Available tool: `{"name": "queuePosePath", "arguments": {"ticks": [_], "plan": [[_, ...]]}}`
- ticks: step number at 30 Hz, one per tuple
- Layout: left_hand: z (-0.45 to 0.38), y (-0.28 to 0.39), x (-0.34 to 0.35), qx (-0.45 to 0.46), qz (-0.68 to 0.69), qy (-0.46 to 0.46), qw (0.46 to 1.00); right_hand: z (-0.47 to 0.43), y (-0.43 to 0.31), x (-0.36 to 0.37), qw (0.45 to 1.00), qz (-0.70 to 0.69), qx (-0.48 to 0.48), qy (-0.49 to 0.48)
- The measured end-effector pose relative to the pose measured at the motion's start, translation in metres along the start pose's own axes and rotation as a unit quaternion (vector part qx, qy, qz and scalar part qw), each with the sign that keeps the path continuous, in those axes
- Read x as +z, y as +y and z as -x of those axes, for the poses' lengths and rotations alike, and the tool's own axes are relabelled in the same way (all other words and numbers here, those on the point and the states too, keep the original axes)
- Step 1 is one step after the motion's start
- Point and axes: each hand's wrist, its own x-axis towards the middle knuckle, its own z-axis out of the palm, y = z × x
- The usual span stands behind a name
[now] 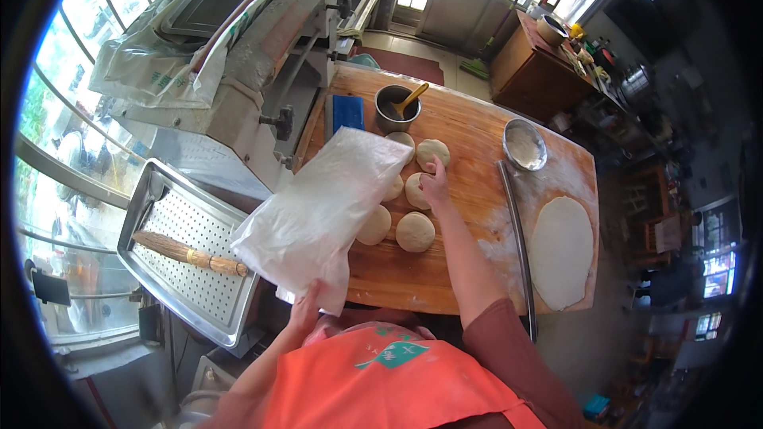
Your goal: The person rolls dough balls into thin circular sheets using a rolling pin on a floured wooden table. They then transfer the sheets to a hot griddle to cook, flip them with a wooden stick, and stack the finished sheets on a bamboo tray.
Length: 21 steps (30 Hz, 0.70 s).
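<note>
My left hand [307, 308] grips the near edge of a white plastic sheet [322, 202], which spreads over the left side of the wooden work table [411, 286]. Several round dough pieces [415, 232] lie in two rows, with the sheet partly hiding the left row. Over the right row is my right hand [437, 183], its index finger pointing away and apart from the thumb. It holds nothing that I can see. Whether its fingertips touch the far dough round [433, 154] or the one beneath, I cannot tell.
A rolling rod [516, 232] lies beside a flat dough sheet [561, 253] and a metal bowl of flour [524, 144]. Farther back stand a dark pot [387, 116] with a yellow-handled utensil and a blue box [348, 112]. Left, a perforated tray [185, 214] holds a straw brush [189, 255] near a machine [238, 113].
</note>
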Motion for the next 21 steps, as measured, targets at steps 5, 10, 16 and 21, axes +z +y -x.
{"name": "queuePosePath", "arguments": {"ticks": [5,10,16,21], "plan": [[0.031,0.015,-0.028,0.034,0.149,0.013,0.988,-0.028,-0.005,-0.010,0.938,-0.136,0.124,-0.294],[0.050,0.048,-0.031,0.048,0.174,0.112,0.977,-0.029,-0.042,0.017,0.907,-0.050,0.099,-0.405],[0.112,0.127,-0.023,0.208,0.114,0.327,0.915,0.013,-0.141,-0.019,0.886,-0.111,-0.056,-0.446],[0.164,0.159,0.016,0.295,-0.052,0.304,0.904,0.056,-0.212,-0.064,0.894,-0.022,-0.218,-0.391]]}}
